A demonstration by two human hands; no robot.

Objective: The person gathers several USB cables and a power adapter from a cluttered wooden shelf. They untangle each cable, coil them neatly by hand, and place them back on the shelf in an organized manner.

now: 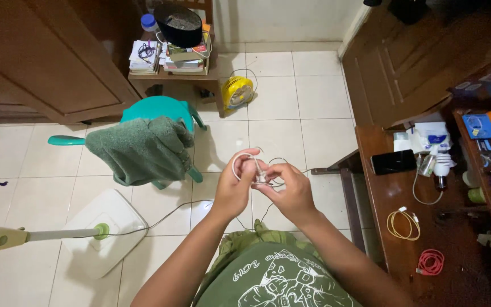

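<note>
1. Left hand point(233, 187): raised in front of the chest over the tiled floor point(291, 96), fingers clenched around a loop of thin white cable point(240, 162) that arches over the knuckles.
2. Right hand point(292, 190): just beside the left, thumb and fingertips pinched on the same white cable where its small plug end sits between the two hands; the hands touch at the fingertips.
3. White cable: held in mid-air between both hands; thin loops stand out above and to the right of the fingers, and a dark strand hangs from the hands toward the floor.
4. Green plastic chair point(160, 111): ahead and to the left, with a grey-green towel point(140, 149) draped over it.
5. Small yellow fan point(238, 92): on the floor beyond the chair, beside a low wooden shelf point(171, 77) stacked with books.
6. Stand fan base point(103, 230): white, lying on the floor at lower left.
7. Wooden counter point(399, 196): to the right, bearing a dark phone point(393, 162), a coiled yellow cable point(403, 224) and a coiled red cable point(431, 262), all well apart from the hands.
</note>
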